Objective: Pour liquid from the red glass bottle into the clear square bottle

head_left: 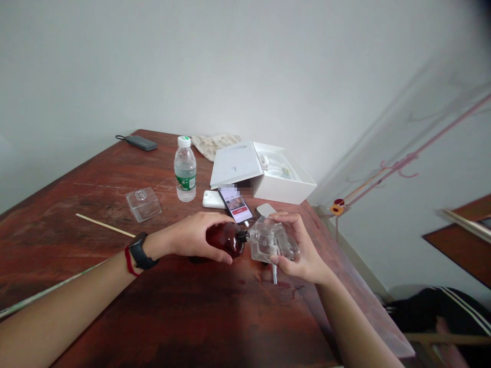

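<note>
left hand (192, 235) closed around brown bottle (226, 238), long axis sideways, neck pointing right | right hand (303, 255) closed around clear glass bottle (270, 240), touching that neck | both just above surface (192, 306)

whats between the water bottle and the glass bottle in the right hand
Head view: a flat white object and a lit phone lie between the water bottle and the clear glass bottle.

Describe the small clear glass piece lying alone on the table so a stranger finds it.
On the reddish wooden table, look left of the green-labelled water bottle. The clear glass piece lies there near a thin wooden stick. Unlike the clear bottle in the right hand, nothing touches it.
</note>
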Available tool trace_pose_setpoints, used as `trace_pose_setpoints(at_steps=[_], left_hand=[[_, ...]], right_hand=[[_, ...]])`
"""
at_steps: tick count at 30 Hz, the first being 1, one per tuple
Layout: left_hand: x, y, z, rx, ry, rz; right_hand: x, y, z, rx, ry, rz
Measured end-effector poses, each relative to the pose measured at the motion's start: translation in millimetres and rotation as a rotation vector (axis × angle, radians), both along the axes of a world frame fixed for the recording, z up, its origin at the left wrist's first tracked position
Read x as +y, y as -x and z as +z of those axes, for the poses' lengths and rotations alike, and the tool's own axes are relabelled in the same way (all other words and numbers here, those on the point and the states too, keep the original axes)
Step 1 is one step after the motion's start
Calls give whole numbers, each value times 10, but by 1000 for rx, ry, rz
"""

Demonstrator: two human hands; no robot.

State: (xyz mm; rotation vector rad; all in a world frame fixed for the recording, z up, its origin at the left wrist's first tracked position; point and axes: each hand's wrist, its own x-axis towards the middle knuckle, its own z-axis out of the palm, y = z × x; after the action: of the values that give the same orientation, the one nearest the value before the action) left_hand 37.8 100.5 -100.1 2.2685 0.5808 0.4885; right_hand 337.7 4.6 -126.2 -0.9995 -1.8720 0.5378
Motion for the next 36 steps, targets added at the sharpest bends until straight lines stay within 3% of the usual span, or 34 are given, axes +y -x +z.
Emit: trace_pose_setpoints(at_steps=[36], left_hand=[[-18,-15,22,3,14,9]], right_hand=[[-15,-25,-6,-21,13,-29]])
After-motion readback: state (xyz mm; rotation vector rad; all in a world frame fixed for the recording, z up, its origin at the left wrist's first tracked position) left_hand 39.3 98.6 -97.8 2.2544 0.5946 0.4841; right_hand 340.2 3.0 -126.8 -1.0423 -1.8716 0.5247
